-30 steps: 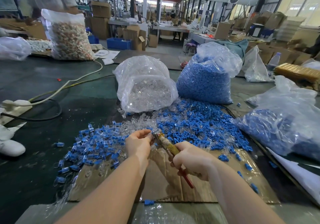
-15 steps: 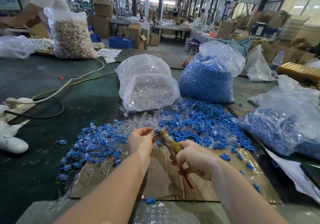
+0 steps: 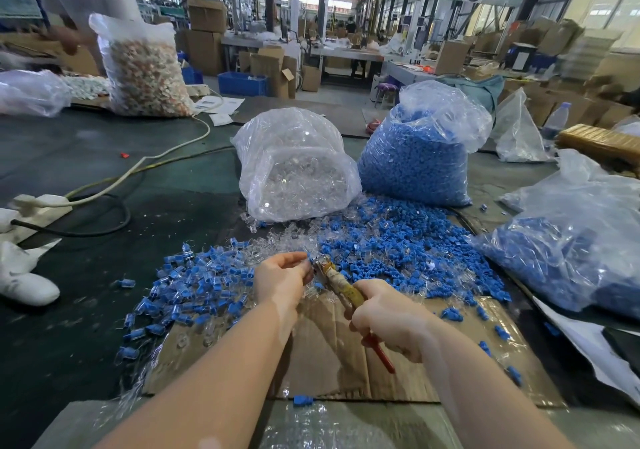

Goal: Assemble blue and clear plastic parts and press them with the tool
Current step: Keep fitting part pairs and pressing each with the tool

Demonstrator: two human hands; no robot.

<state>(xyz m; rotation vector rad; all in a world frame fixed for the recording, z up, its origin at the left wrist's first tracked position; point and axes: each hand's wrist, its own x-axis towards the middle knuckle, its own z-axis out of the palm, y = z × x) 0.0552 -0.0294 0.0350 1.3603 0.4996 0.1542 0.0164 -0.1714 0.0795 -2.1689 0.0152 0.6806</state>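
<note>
My right hand (image 3: 388, 317) grips the handles of a pair of pliers (image 3: 341, 282), tape-wrapped near the jaws and red at the handle end. The jaws point up-left toward my left hand (image 3: 282, 277), whose fingertips pinch a small part at the jaw tips; the part itself is mostly hidden. Both hands hover over a cardboard sheet (image 3: 325, 351). Loose blue parts (image 3: 398, 244) lie in a heap behind the hands, clear parts (image 3: 284, 237) are mixed in beside them, and assembled blue-and-clear pieces (image 3: 187, 292) are piled at the left.
A bag of clear parts (image 3: 294, 168) and a bag of blue parts (image 3: 422, 150) stand behind the heap. Another bag of blue pieces (image 3: 568, 244) lies at the right. Cables (image 3: 114, 185) and white cloth cross the table's left. A person stands at the far left beside a full bag (image 3: 145, 70).
Both hands stay at the same spot with the pliers' jaws at the left fingertips. The view shifted slightly; the person at the back left moved.
</note>
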